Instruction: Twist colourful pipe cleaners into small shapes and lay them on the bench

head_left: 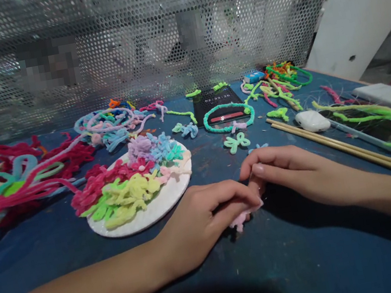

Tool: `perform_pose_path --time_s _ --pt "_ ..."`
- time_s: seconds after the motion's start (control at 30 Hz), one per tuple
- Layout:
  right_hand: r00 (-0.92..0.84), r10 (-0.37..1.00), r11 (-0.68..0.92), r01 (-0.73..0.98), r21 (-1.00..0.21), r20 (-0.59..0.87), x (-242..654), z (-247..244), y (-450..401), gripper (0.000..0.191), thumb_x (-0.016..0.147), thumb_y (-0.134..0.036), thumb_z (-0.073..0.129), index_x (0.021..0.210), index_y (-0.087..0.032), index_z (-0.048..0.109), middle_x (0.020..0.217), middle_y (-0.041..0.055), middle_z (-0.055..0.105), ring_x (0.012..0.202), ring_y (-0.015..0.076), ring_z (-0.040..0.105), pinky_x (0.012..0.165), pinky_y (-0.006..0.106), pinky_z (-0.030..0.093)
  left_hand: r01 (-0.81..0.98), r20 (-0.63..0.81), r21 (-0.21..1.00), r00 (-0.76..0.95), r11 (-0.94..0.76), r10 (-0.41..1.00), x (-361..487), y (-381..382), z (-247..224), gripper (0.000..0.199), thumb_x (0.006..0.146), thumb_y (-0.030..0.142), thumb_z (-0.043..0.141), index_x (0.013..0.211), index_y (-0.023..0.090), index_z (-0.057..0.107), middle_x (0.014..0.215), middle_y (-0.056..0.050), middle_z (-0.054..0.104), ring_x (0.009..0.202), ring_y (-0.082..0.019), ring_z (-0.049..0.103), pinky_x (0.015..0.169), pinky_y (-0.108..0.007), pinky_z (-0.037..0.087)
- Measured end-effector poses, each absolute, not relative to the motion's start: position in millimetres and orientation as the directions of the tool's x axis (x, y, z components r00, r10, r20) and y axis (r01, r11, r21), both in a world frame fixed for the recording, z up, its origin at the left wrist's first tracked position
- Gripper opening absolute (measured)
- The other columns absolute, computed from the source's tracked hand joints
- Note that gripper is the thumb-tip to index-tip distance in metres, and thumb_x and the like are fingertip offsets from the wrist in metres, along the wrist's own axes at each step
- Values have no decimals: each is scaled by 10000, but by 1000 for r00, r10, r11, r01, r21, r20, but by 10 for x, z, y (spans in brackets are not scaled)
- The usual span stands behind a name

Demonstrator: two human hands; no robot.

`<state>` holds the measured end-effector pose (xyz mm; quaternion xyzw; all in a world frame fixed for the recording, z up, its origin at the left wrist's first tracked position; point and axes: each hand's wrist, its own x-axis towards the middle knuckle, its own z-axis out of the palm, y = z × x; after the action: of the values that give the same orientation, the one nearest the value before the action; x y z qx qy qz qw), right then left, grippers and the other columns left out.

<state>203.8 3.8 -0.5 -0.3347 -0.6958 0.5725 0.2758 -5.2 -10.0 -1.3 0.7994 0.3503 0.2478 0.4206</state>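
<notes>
Table (278, 273): dark blue, marked with small specks and scuffs; bare at the near edge, where a dark shadow is cast.

Left hand (204, 220): held low over the table; its grip is closed on a small pink fuzzy piece (238, 223), which is partly hidden under the fingers and is found at the near middle of the table.

Right hand (290, 170): placed just beside the left, fingers bent inward; its grip is closed, thumb and forefinger drawn together. What is pinched there, if anything, cannot be told.

White plate (175, 193): set beyond the left wrist; heaped with fuzzy shapes in yellow, bright green, crimson, lilac, blue and pale pink.

Wooden sticks (346, 145), two: laid slantwise beyond the right forearm.

Blue piece (258, 147): partly hidden behind the right hand.

Mint flower (236, 144): laid beyond the hands.

White case (312, 121): rounded, placed near the far ends of the sticks.

Crimson bundle (79, 154): piled at left, mixed with other colours.

Turquoise ring (227, 106): braided, laid partly over a black screen (205, 98), on which "02:33:26" is shown.

Metal mesh (148, 49): perforated, stood along the far edge.
</notes>
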Motion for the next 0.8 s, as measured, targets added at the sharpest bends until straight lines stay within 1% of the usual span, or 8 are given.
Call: perform_pose_path --time_s 0.17,0.23,0.3,0.43,0.5,0.57,0.67,0.8 --pt "-530 828 395 316 -863 185 2062 5 4 215 986 -355 404 1036 -209 555 943 23 664 880 139 610 789 251 464 355 70 870 598 -342 799 -43 -99 -4 142 918 195 534 884 202 673 755 46 658 665 -70 585 628 -135 430" --pt "-490 839 439 355 -825 236 2065 -4 -7 217 970 -377 439 1020 -218 577 956 23 654 905 153 603 788 260 458 333 76 882 598 -333 798 -44 -99 -6 136 921 199 533 896 208 667 765 50 652 677 -65 583 630 -130 427" --pt "-475 852 413 349 -841 221 2062 -11 -11 221 956 -391 463 1012 -216 586 939 25 651 887 160 607 762 268 465 312 84 892 597 -328 798 -47 -99 -12 132 927 206 528 904 213 658 778 51 644 686 -62 582 635 -130 428" --pt "-501 861 250 271 -930 85 2048 -7 7 215 917 -371 527 1014 -188 588 903 37 655 821 163 610 702 268 480 270 99 913 581 -306 808 -48 -105 -37 97 928 206 528 888 212 617 799 49 624 700 -60 575 646 -140 430" --pt "-523 852 172 246 -954 18 2044 -2 26 215 908 -362 539 983 -174 608 896 46 665 806 161 610 689 265 475 232 82 939 563 -252 823 -43 -112 -56 51 923 220 545 874 210 554 773 53 615 688 -63 577 635 -151 433" --pt "-536 844 126 237 -963 -21 2043 1 45 207 903 -353 546 931 -168 633 863 40 670 776 148 604 676 251 462 200 49 962 538 -184 841 -40 -120 -76 111 919 256 562 862 212 477 745 55 609 671 -71 588 617 -166 438" --pt "-536 844 131 250 -959 -24 2048 1 58 195 890 -335 566 850 -165 654 786 16 654 704 119 571 640 227 439 195 28 970 512 -148 858 -41 -124 -95 205 914 324 570 841 209 416 745 41 607 672 -89 608 602 -192 440" --pt "-559 829 185 282 -941 -4 2055 6 44 207 904 -334 550 829 -171 653 780 11 651 711 121 568 640 221 438 218 35 961 517 -171 855 -50 -116 -95 274 904 389 570 809 200 396 754 16 624 678 -111 614 605 -223 443"
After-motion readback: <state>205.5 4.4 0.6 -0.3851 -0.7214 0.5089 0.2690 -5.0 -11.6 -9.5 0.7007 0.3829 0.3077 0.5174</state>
